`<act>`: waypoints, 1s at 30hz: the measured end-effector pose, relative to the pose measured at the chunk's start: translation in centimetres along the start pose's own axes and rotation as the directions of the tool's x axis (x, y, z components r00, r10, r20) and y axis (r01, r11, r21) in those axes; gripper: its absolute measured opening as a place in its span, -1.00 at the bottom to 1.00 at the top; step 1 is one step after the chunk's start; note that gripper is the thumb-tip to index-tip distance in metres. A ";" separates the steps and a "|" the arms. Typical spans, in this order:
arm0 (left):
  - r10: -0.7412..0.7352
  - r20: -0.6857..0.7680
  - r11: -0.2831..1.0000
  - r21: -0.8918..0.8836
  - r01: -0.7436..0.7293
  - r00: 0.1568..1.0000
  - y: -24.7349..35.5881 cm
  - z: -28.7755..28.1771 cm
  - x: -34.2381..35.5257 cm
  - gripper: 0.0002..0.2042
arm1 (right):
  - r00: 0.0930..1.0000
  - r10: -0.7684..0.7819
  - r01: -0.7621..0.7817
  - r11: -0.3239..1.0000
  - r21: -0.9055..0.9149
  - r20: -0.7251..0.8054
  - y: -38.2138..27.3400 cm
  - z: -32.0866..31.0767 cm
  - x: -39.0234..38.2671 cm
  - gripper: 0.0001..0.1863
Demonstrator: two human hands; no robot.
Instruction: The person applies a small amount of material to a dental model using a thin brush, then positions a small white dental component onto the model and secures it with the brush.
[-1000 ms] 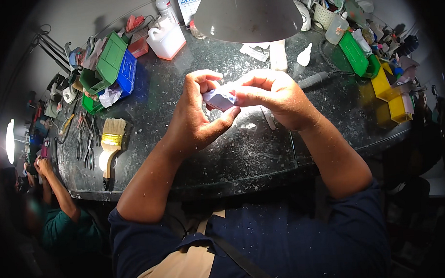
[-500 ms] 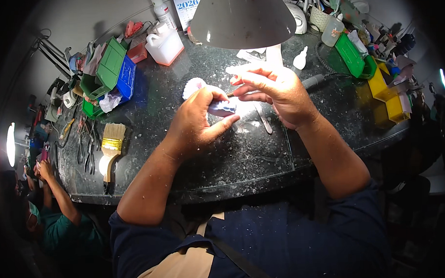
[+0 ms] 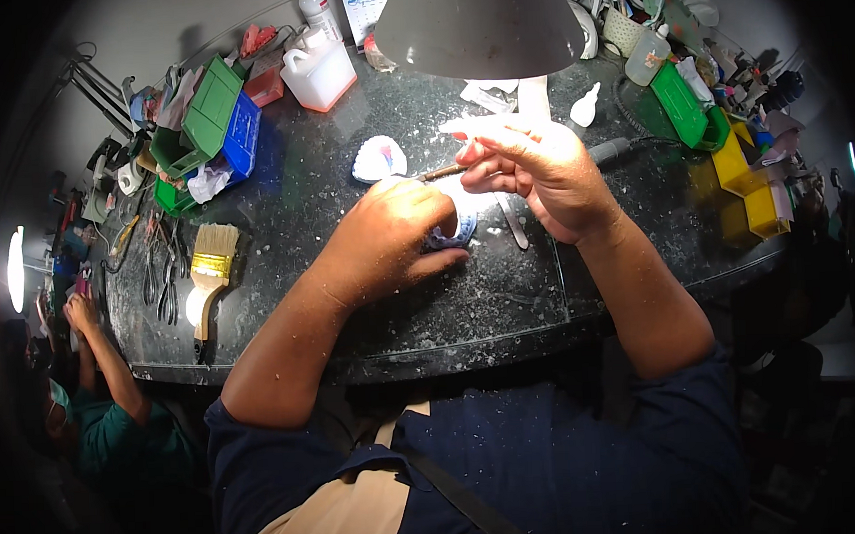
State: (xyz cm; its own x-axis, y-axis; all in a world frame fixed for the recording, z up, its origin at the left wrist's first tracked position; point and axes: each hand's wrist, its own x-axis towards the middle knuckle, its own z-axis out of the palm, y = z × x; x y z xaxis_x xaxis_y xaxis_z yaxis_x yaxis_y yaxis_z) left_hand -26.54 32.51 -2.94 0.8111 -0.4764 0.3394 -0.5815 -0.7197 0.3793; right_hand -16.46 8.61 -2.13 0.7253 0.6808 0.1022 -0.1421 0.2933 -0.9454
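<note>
My left hand (image 3: 393, 226) is closed around a dental cast (image 3: 462, 230), whose bluish-white toothed edge shows below the fingers; the rest is hidden under the palm. To its right, my right hand (image 3: 542, 174) pinches a thin dark hand tool (image 3: 440, 172) that points left toward the left knuckles. Bright lamp glare washes out the right fingertips, and the tool's working tip is hard to make out. A second dental cast (image 3: 379, 159), white with a bluish base, lies on the bench just beyond my left hand. A slim metal spatula (image 3: 513, 222) lies between the hands.
A lamp shade (image 3: 479, 30) hangs over the dusty dark bench (image 3: 449, 337). A handpiece (image 3: 612, 150) and white dropper bottle (image 3: 584, 106) lie right, near green and yellow bins (image 3: 766, 210). Leftward are a brush (image 3: 211, 275), pliers (image 3: 167, 285), bins (image 3: 241, 142) and a jug (image 3: 317, 80). Another person (image 3: 121, 400) works far left.
My left hand has rolled over, turning its back upward and the cast downward, lower toward the bench. The second cast shows more fully. My right hand has shifted slightly right.
</note>
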 end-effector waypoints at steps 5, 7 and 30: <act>-0.215 -0.009 0.958 -0.199 0.209 0.977 1.4 -1.4 0.4 -0.66 | 1.000 -0.030 0.030 1.000 0.000 0.008 0.0 -0.1 -0.2 -0.59; -0.266 -0.147 0.921 -0.331 0.206 0.953 0.6 -0.8 0.4 -0.67 | 1.000 -0.002 0.002 1.000 0.005 0.007 -0.3 0.3 -0.3 -0.59; -0.470 -0.238 0.753 -0.610 0.245 0.850 1.5 -0.4 0.1 -0.81 | 0.994 0.108 -0.109 0.989 -0.103 -0.016 0.1 1.7 -0.3 -0.68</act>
State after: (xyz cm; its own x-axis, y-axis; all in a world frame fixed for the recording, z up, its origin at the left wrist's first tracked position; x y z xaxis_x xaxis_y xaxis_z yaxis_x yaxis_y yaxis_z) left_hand -27.34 31.61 -1.99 0.9475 0.0533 0.3154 -0.2780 -0.3508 0.8942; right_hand -17.80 9.60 -1.73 0.7167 0.6974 -0.0056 -0.1504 0.1467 -0.9777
